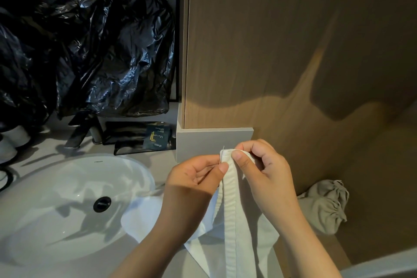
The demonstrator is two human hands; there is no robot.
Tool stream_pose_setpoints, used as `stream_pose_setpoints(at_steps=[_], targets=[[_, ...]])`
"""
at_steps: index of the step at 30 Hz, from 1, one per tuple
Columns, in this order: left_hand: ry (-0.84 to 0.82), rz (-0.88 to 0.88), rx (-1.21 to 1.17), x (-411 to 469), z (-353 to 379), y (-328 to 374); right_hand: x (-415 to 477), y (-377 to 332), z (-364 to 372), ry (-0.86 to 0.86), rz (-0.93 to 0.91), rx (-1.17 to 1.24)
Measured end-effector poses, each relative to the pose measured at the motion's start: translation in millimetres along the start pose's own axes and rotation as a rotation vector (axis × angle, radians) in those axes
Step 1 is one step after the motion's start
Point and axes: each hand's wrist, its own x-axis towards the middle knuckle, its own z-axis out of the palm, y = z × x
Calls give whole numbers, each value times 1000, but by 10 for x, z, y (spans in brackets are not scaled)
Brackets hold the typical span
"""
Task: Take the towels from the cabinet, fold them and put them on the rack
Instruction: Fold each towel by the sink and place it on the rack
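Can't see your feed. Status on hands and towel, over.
Left hand and right hand both pinch the towel at its top hem. Towel hangs bunched, tail over sink rim. Grey bag off right, apart.

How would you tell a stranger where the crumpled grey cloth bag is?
Start at the tall wooden panel and follow it down to its foot on the right, past the right hand. A cloth bag lies slumped there. Unlike the white towel nearby, it is grey-beige with a gathered drawstring edge.

Sink [56, 187] left of towel [230, 210]; faucet [83, 131] behind sink.
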Motion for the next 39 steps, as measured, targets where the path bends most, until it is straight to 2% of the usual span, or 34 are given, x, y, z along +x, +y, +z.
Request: stream_pose_setpoints(at_steps=[5,10,15,22,27,30,35,39], targets=[[51,79,63,5,0,-34,6,22,13,-31,-9,2],[19,85,20,54,-23,1,156,3,-114,-158,6,71],[5,190,118,270,-41,253,414,-109,-227,-299,7,133],[46,448,435,637,-88,803,762,-379,-293,-231,-156,90],[128,544,444,834,-125,1165,920,-432,-353,-199,-242,6],[171,615,436,914,-150,1334,972,-420,-405,-110,-257,-14],[211,538,404,931,-185,1213,1008,-416,-318,77,-259,-102],[258,518,379,971,-261,1141,961,-331,-260,32,-268,-101]])
